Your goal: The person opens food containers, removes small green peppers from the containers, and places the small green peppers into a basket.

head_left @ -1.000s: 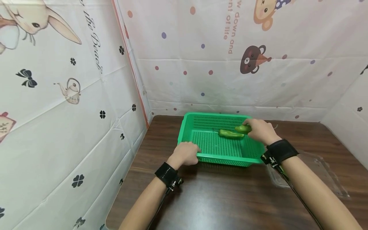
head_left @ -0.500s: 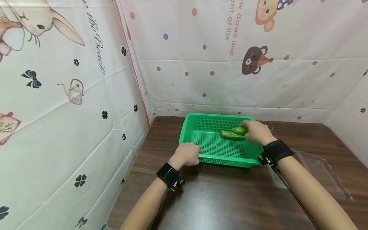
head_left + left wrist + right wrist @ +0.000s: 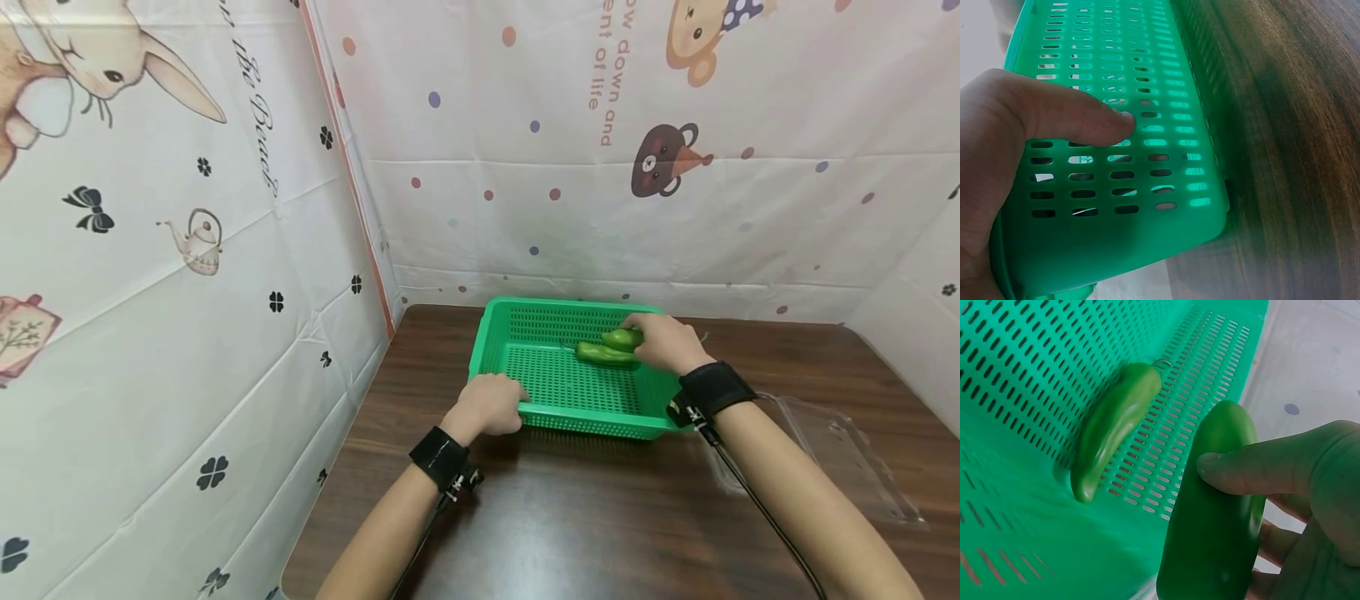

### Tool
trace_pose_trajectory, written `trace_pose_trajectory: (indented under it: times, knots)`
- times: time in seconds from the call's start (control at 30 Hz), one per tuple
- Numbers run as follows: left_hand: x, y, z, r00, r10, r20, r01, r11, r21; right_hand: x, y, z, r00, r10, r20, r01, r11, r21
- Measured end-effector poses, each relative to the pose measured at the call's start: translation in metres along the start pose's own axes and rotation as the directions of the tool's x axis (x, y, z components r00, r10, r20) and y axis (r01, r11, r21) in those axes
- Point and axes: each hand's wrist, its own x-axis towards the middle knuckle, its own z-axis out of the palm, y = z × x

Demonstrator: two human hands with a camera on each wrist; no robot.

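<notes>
A green plastic basket [image 3: 585,422] with slotted walls stands on the table. My left hand [image 3: 491,403] grips its front left rim; in the left wrist view the thumb [image 3: 1094,122] presses flat on the slotted outer wall. Over the basket's right side, my right hand [image 3: 666,342] holds a long green pepper [image 3: 1210,531] between thumb and fingers. Another green pepper [image 3: 1113,431], with a thin curved stem, lies on the basket floor. From the head view, the held pepper overlaps the back of the lying one [image 3: 600,354].
A clear plastic tray [image 3: 840,454] lies on the dark wood table [image 3: 555,508], right of the basket and partly behind my right forearm. Printed white sheets [image 3: 480,233] hang behind the table and along its left side. Both wrists wear black straps with cables.
My right hand has moved left with its pepper, which now sits close beside the lying pepper. The left hand keeps its hold on the rim. The view has shifted slightly.
</notes>
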Motion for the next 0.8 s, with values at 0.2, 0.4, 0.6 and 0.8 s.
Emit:
trace_pose_trajectory:
  times: [0.2, 0.4, 0.6, 0.8]
  knots:
    - [0.0, -0.001, 0.001, 1.0, 0.001, -0.008, -0.001, 1.0, -0.008, 0.006, -0.003, 0.001, 1.0, -0.013, 0.016, 0.013, 1.0, 0.026]
    - [0.0, -0.002, 0.003, 1.0, 0.006, -0.001, -0.006, 1.0, -0.009, 0.014, -0.001, 0.004, 0.998, -0.014, 0.061, 0.011, 0.999, 0.052]
    - [0.001, -0.001, 0.003, 1.0, 0.002, -0.005, -0.002, 1.0, -0.011, 0.022, 0.005, 0.007, 0.994, -0.016, 0.11, 0.006, 0.996, 0.092]
    - [-0.001, 0.0, 0.0, 1.0, 0.0, -0.005, 0.0, 1.0, 0.0, 0.027, 0.005, 0.013, 0.991, -0.029, 0.13, 0.016, 0.995, 0.1]
